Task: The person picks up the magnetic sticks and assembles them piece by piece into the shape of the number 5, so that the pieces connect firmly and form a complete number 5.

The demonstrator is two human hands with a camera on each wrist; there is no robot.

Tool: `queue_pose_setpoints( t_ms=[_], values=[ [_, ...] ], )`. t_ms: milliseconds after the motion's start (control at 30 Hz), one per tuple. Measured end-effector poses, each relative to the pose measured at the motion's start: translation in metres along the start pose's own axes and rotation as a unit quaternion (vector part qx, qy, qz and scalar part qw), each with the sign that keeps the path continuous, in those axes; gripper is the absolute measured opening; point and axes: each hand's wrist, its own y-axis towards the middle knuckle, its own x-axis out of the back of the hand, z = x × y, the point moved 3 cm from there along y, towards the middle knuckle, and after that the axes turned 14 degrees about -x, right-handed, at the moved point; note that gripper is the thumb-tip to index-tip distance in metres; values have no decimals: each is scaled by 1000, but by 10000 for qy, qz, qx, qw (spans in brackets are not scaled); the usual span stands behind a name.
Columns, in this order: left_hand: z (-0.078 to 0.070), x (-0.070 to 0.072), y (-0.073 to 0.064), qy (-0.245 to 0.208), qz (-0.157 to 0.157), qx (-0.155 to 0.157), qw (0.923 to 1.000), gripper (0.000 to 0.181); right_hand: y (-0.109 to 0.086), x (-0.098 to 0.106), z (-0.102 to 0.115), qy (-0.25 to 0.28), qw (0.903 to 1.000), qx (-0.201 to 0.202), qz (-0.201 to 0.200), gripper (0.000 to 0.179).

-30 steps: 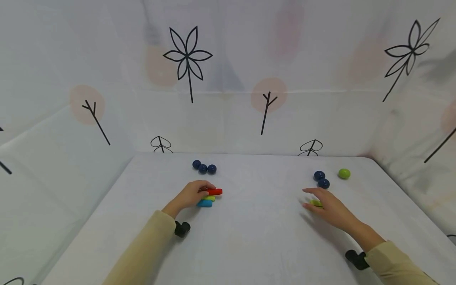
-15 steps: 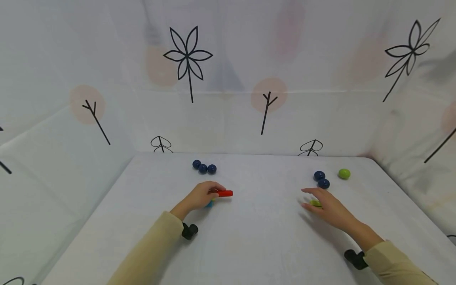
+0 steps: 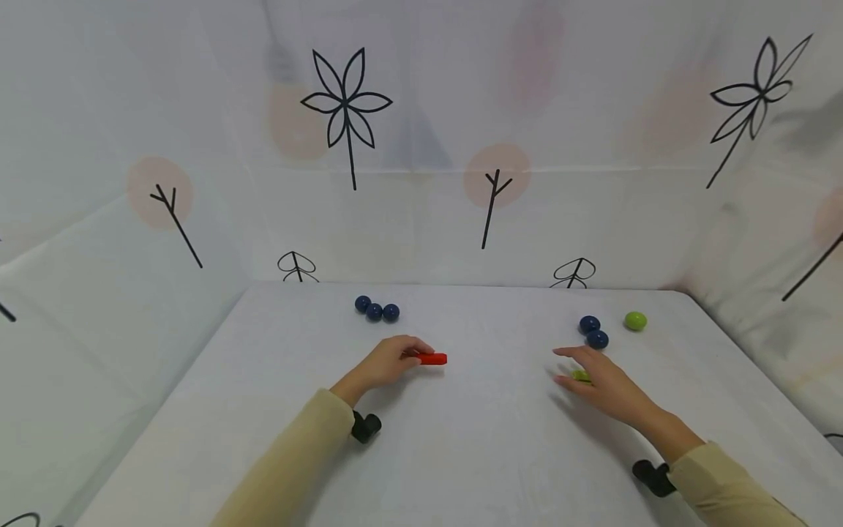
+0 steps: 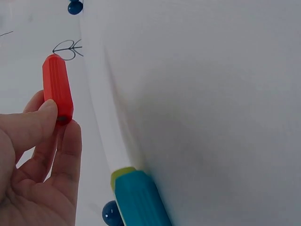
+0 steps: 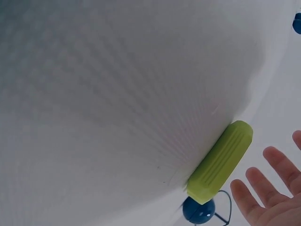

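My left hand (image 3: pixel 390 361) pinches a short red ridged bar (image 3: pixel 435 359) between thumb and fingers, above the white table. In the left wrist view the red bar (image 4: pixel 57 87) stands out beyond the thumb. A blue ridged bar (image 4: pixel 141 197) lies on the table in that view, with the end of a yellow-green bar (image 4: pixel 123 171) showing behind it; the hand hides both in the head view. My right hand (image 3: pixel 602 380) is spread beside a lime-green ridged bar (image 3: pixel 581 375). The right wrist view shows that green bar (image 5: pixel 220 162) lying apart from the straight fingers.
Three dark blue balls (image 3: pixel 374 312) sit together at the back left of the table (image 3: pixel 487 439). Two more dark blue balls (image 3: pixel 590 325) and a lime-green ball (image 3: pixel 635 320) lie at the back right. A patterned cloth (image 3: pixel 415 146) hangs behind.
My left hand has moved right with the red bar, away from the blue and yellow-green bars, which it now covers in the head view. The right hand has barely shifted.
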Motion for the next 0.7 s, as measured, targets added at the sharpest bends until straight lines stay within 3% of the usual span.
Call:
queue_pose_setpoints(
  t_ms=[467,700],
  values=[
    [-9,-16,13,-145,197,-210,9995,26,3,-4,5,-39,9999,89,-111,49],
    [-13,-24,17,-257,261,-160,9992,26,3,-4,6,5,9999,117,-106,49]
  ],
)
